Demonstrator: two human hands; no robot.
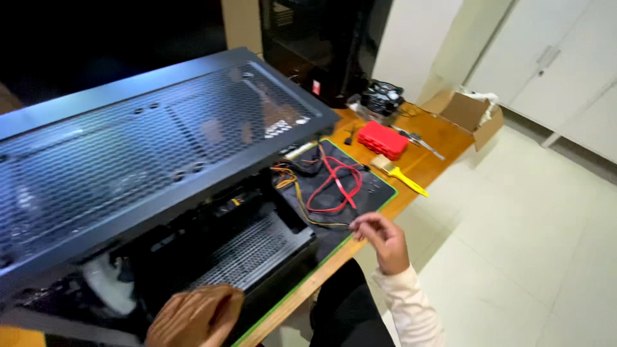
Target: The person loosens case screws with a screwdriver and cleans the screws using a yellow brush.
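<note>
Hands first, seen from the head camera: the right hand point(383, 239), in a cream sleeve, hovers at the near edge of the wooden table point(429, 132), fingers loosely curled and pinching the tip of a thin yellow-and-black cable point(307, 207). The left hand point(196, 316) is low in the picture, blurred, resting against the near side of the black computer case point(148, 167); whether it grips anything cannot be told. The case lies on a black mat with a green edge point(376, 186) and fills the left of the table, its mesh panel uppermost. Red cables point(334, 183) loop on the mat beside it. Toward the far edge sit a red box point(383, 139), a yellow-handled brush point(402, 175) and an open cardboard box point(472, 115).
</note>
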